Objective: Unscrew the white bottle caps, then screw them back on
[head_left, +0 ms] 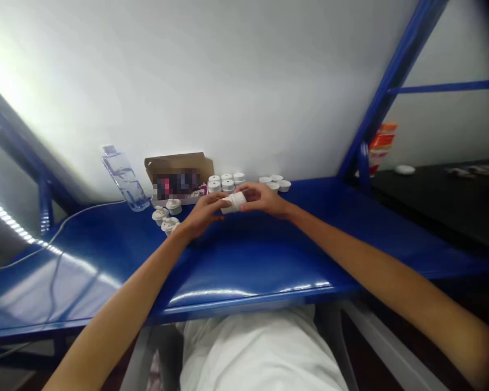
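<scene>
L hand (207, 212) & R hand (265, 199) both pinch a white cylindrical part (235, 202), fingers closed on its opposite ends; it's on its side, over the blue tabletop (252, 260), approx. mid-scene. Just beyond: white cylinders (227, 185) in rows; to their right, shallow white cups (284, 186). Left of L hand: white round fittings (173, 206) w/ bumps on top. Farther back, an open cardboard box (175, 162), w/ a clear bottle (125, 182) to its left.
</scene>
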Motion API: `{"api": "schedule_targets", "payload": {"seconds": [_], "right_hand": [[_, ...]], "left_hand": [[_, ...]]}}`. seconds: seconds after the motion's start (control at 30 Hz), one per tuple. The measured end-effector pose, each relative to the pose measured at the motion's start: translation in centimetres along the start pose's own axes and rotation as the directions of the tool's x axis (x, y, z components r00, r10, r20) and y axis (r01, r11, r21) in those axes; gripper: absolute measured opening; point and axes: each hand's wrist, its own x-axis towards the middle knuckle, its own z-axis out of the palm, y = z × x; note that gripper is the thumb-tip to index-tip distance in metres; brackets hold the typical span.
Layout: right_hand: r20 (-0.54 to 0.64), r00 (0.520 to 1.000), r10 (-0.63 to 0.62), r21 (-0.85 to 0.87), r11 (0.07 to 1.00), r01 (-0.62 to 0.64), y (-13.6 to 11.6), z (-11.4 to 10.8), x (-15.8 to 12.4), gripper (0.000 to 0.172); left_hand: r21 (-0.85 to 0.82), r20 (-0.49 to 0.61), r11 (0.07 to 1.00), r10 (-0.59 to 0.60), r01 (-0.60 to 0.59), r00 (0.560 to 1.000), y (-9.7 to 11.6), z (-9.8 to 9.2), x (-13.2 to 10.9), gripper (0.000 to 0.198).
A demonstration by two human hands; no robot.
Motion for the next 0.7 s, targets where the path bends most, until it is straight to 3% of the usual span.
{"api": "schedule_targets", "payload": {"seconds": [0.3,0.53,0.63,0.7], "right_hand": [[-0.029,0.996,-0.09,-0.103,0.991,0.086,0.7,0.5,-0.5,0.045],[0.036,0.938,-0.344,-0.489,0.813,0.317,0.1,1.2,-1.1,0.045],[0.097,0.92,-0.381,-0.522,0.767,0.373,-0.2,1.1,-1.2,0.045],[0.075,0.934,-0.349,-0.503,0.796,0.337,-0.3,1.2,-1.3,0.043]], "left_hand": [[-0.114,-0.027,0.992,-0.051,0.048,0.998,-1.5,0.5,0.6,0.043],[-0.068,-0.09,0.991,-0.119,0.113,0.989,-1.3,0.7,0.4,0.048],[0.004,-0.128,0.992,-0.128,0.13,0.983,-1.0,0.7,0.3,0.053],[0.025,-0.14,0.992,-0.121,0.125,0.983,-1.1,0.7,0.3,0.054]]}}
